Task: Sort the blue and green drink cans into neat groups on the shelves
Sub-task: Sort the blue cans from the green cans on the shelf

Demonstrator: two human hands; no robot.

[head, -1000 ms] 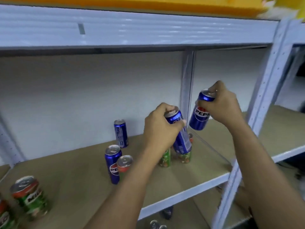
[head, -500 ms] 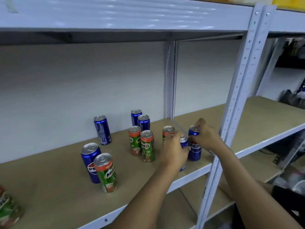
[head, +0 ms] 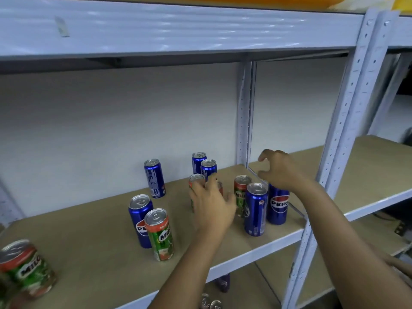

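Glossy metal cans (head: 256, 208) stand on a matt, fibreboard-like shelf board (head: 93, 246) framed by smooth, light painted metal uprights (head: 347, 103).

Blue cans (head: 277, 202) with red-white-blue round logo. Green cans (head: 160, 235) with orange-red top band, silver lids. Shelf (head: 93, 248) board tan; frame (head: 341, 121) pale grey-white.

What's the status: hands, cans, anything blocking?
Left hand reaching among green cans; right hand open, empty, above blue cans. Colours mixed. No blockage.
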